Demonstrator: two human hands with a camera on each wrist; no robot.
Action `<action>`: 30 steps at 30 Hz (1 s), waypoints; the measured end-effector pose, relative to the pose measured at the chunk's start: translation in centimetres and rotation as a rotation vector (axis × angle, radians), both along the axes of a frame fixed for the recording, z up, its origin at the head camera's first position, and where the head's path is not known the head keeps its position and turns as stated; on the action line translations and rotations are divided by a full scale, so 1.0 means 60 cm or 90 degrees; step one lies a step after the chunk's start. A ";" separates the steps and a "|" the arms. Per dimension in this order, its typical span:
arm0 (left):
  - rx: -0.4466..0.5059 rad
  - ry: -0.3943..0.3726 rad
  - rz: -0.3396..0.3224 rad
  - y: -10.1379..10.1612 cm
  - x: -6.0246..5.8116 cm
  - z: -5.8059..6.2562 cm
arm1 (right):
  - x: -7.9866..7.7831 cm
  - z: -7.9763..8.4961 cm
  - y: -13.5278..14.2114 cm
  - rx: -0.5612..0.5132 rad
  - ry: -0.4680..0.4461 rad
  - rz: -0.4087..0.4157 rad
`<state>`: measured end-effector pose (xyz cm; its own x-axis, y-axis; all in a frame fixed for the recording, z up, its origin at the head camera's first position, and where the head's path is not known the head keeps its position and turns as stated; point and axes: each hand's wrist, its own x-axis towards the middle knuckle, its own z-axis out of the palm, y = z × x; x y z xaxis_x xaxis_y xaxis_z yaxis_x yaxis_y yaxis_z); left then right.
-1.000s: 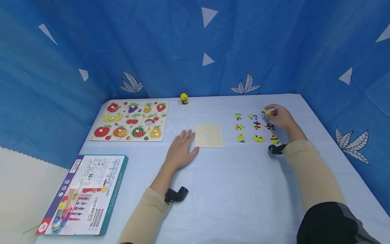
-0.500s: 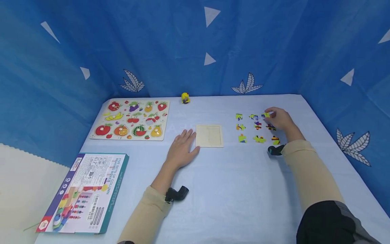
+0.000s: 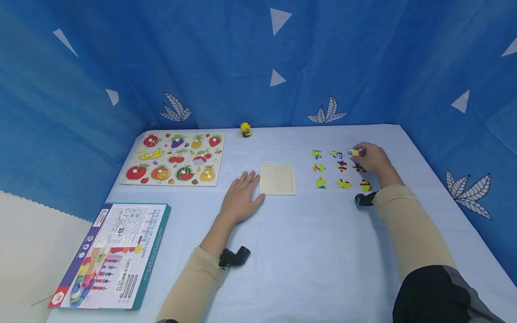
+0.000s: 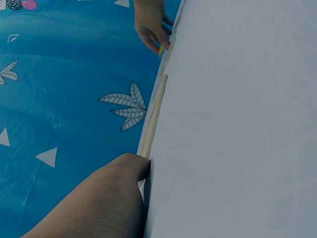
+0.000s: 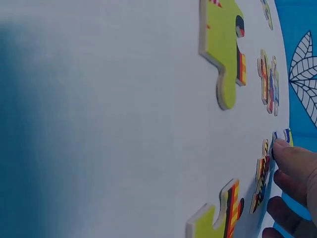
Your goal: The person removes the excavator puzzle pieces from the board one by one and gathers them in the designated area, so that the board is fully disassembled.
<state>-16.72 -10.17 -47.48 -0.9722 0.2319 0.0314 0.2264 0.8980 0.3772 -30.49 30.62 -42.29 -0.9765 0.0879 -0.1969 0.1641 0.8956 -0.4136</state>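
In the head view my left hand (image 3: 240, 197) lies palm down with fingers extended, thumb at the near left corner of a square wooden puzzle tray (image 3: 278, 180). My right hand (image 3: 373, 158) pinches a jigsaw piece (image 3: 353, 153) between thumb and fingers at the far right of a group of pieces. Yellow-green shows on that piece, with a pale part on its left. Up close in the right wrist view, the thumb (image 5: 285, 148) covers much of it. Several other jigsaw pieces, such as a yellow-green one (image 3: 343, 184), lie in loose rows beside and below this hand.
A fruit puzzle board (image 3: 190, 157) lies at the back left, and a boxed toy set (image 3: 117, 255) at the front left. By the back edge stands a small yellow figure (image 3: 245, 130). Blue patterned cloth (image 3: 226, 63) rises behind the white table (image 3: 307, 260).
My right hand has come slightly nearer the table's front with the jigsaw piece, which now shows a paler left part. My left hand has stayed beside the tray. The head view shifted a little.
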 end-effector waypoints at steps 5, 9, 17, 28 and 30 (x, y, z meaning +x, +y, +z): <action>-0.002 0.001 -0.001 0.001 0.000 0.001 | 0.004 0.003 0.001 0.022 0.012 0.010; 0.003 0.002 -0.004 0.003 0.002 0.002 | 0.008 0.002 0.004 0.027 0.002 0.010; 0.000 -0.006 -0.008 0.007 0.004 0.005 | 0.020 0.002 0.013 0.014 -0.007 0.007; -0.001 -0.004 -0.004 0.004 0.003 0.000 | 0.045 0.017 -0.030 -0.032 0.109 0.025; -0.005 -0.007 -0.003 0.004 0.003 0.000 | 0.056 0.024 -0.050 -0.040 0.128 0.032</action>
<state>-16.56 -9.93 -47.45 -0.9713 0.2371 0.0193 0.2270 0.8998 0.3726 -27.12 27.63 -40.84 -0.9995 0.0319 -0.0013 0.0285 0.8716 -0.4894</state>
